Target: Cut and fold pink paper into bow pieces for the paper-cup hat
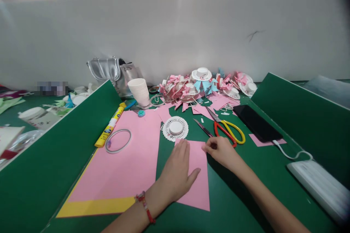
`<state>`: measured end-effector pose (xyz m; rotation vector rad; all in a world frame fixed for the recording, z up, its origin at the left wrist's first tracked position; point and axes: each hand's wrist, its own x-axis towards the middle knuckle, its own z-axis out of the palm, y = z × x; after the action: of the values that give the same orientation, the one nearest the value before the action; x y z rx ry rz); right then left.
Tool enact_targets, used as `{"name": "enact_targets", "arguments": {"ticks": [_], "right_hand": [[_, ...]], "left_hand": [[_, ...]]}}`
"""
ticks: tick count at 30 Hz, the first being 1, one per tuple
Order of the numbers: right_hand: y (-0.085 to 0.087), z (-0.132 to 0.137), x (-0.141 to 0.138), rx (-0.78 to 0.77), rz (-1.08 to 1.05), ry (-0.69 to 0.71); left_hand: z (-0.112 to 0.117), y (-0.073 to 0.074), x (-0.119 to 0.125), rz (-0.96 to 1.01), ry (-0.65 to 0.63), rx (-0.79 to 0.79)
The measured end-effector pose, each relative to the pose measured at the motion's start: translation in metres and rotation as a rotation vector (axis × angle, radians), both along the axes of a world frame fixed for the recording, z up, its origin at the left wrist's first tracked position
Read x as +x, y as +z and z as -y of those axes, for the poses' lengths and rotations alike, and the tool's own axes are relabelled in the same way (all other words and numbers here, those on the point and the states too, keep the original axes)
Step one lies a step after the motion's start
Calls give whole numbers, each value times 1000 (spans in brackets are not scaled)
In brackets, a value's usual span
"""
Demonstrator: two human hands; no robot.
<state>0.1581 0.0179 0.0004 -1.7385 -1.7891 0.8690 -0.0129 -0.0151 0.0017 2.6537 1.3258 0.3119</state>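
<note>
My left hand (pixel 177 173) lies flat, fingers stretched out, on a small pink paper sheet (pixel 198 185) on the green table. My right hand (pixel 221 151) pinches the sheet's upper right corner with closed fingers. Just beyond the sheet sits a white paper disc with a fringed rim (pixel 175 128). Red and yellow handled scissors (pixel 226 129) lie right behind my right hand.
A large pink sheet over a yellow one (pixel 123 167) lies to the left, bearing a tape ring (pixel 118 141) and a glue stick (pixel 109 127). Stacked paper cups (pixel 139 92), a silver bag (pixel 115 72), finished paper hats (pixel 202 85), a phone (pixel 257 123) and white power bank (pixel 317 187) surround.
</note>
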Motion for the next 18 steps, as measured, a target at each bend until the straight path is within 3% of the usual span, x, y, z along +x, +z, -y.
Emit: {"name": "enact_targets", "arguments": {"ticks": [6, 13, 18], "right_hand": [[3, 1, 2, -26, -13, 12], [2, 3, 3, -48, -54, 18], [5, 6, 2, -86, -74, 5]], "left_hand": [[9, -2, -17, -32, 44, 8], [5, 12, -21, -159, 68, -19], [8, 13, -25, -236, 49, -17]]}}
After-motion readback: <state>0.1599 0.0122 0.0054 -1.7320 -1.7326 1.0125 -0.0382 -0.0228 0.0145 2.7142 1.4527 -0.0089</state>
